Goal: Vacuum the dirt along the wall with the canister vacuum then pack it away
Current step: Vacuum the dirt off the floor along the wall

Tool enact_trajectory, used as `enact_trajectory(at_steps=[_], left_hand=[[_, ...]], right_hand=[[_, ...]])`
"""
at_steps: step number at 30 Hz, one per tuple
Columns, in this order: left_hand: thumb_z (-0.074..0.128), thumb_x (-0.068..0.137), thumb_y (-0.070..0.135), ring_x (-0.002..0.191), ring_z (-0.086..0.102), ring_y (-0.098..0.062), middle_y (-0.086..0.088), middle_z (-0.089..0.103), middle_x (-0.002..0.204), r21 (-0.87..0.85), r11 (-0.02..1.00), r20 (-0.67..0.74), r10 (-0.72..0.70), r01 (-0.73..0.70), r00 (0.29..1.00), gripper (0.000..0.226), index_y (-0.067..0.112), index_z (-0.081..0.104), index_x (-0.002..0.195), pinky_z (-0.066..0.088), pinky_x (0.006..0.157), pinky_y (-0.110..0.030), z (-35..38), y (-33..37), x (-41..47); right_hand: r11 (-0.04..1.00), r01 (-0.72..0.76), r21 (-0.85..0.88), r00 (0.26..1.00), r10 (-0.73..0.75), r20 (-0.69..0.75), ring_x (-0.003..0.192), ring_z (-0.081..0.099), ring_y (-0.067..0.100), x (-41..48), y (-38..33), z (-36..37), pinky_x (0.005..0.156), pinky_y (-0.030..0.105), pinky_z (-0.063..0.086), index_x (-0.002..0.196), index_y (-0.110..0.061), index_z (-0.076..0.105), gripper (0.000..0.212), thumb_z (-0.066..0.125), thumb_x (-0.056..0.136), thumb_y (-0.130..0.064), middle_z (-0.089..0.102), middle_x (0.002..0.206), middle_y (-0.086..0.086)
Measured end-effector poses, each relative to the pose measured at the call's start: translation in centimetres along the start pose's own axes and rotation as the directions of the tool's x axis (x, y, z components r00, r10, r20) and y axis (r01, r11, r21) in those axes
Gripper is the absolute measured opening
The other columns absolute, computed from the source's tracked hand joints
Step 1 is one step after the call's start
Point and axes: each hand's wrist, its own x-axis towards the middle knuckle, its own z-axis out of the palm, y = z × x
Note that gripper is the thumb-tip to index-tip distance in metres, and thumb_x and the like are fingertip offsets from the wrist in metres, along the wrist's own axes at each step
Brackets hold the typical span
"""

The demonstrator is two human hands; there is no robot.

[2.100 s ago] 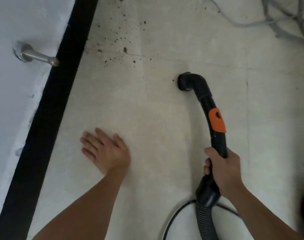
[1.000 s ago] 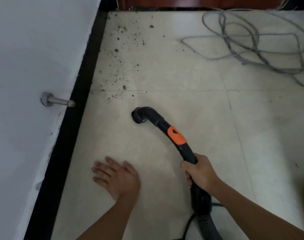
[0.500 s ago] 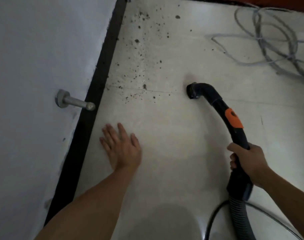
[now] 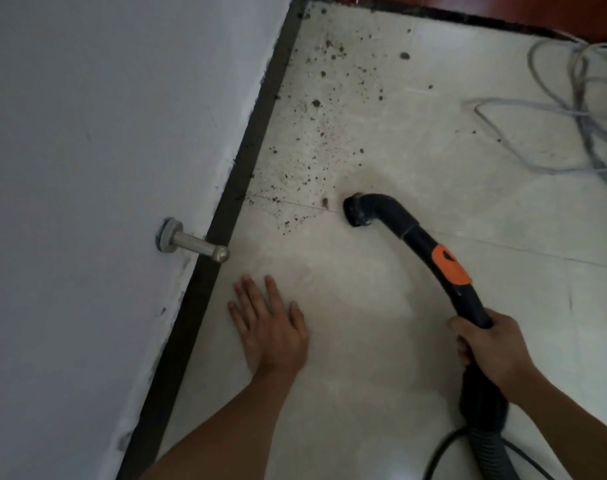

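Clutching black curved plastic vacuum wand (image 4: 420, 241) in curled right grip (image 4: 492, 348), nozzle (image 4: 355, 211) just beside dark dirt specks (image 4: 316, 133) on pale tiled floor (image 4: 364, 358) by black skirting (image 4: 246, 161). Resting left grip (image 4: 271, 327) flat, fingers straight, on floor.

1. One wide-angle head-worn view only. It looked forward and steeply down at the floor (image 4: 364, 358) from close above.
2. The white wall (image 4: 87, 133) filled its left side, the dark skirting (image 4: 257, 133) ran diagonally, and the vacuum wand (image 4: 416, 237) sat right of centre.
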Motion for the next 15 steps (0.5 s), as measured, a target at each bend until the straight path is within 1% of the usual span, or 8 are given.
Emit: enact_trajectory(at_steps=[3,6,10,13,15], left_hand=[[0.031,0.092,0.041,0.146,0.013,-0.039,-0.027,0.020,0.155,0.016,1.000,-0.004,0.001,-0.001,1.000,0.066,0.007,0.031,0.149,0.010,0.117,-0.055,0.0,0.0,-0.1],[0.029,0.092,0.041,0.146,0.013,-0.040,-0.027,0.020,0.155,0.011,1.000,-0.016,0.000,0.000,1.000,0.066,0.007,0.032,0.149,0.011,0.117,-0.056,0.0,0.0,-0.1],[0.027,0.092,0.041,0.145,0.015,-0.040,-0.028,0.022,0.155,0.001,1.000,-0.034,-0.004,0.004,0.999,0.066,0.007,0.031,0.149,0.012,0.117,-0.056,0.0,0.1,-0.1],[0.026,0.093,0.041,0.146,0.014,-0.039,-0.027,0.021,0.155,0.001,1.000,-0.035,0.003,-0.003,0.999,0.066,0.007,0.030,0.149,0.011,0.117,-0.055,0.0,0.1,-0.2],[0.026,0.093,0.041,0.146,0.014,-0.039,-0.027,0.020,0.155,0.002,1.000,-0.037,0.001,-0.001,0.999,0.066,0.008,0.030,0.149,0.010,0.118,-0.055,0.0,0.1,-0.2]], right_hand=[[1.000,0.000,0.005,1.000,0.000,0.004,0.044,0.046,0.023,0.7,-0.6,0.2,0.049,0.035,0.043,0.072,-0.004,0.057,0.017,0.068,0.085,-0.002,0.052,0.050,0.011],[1.000,0.027,0.000,0.999,-0.027,0.027,0.043,0.046,0.023,0.6,-0.9,1.5,0.050,0.035,0.043,0.069,-0.006,0.057,0.018,0.069,0.083,-0.003,0.052,0.048,0.008],[0.995,0.084,-0.055,0.991,-0.077,0.106,0.042,0.048,0.021,0.2,-1.6,4.1,0.049,0.035,0.044,0.068,-0.010,0.060,0.015,0.070,0.079,-0.011,0.053,0.046,0.003],[0.986,0.138,-0.092,0.979,-0.121,0.164,0.041,0.049,0.021,-0.8,-1.7,6.5,0.046,0.035,0.044,0.073,-0.012,0.063,0.011,0.072,0.074,-0.019,0.054,0.047,0.002],[0.981,0.160,-0.115,0.971,-0.135,0.199,0.041,0.050,0.020,-1.7,-1.2,7.7,0.045,0.034,0.044,0.075,-0.013,0.065,0.011,0.073,0.074,-0.020,0.055,0.048,0.001]])
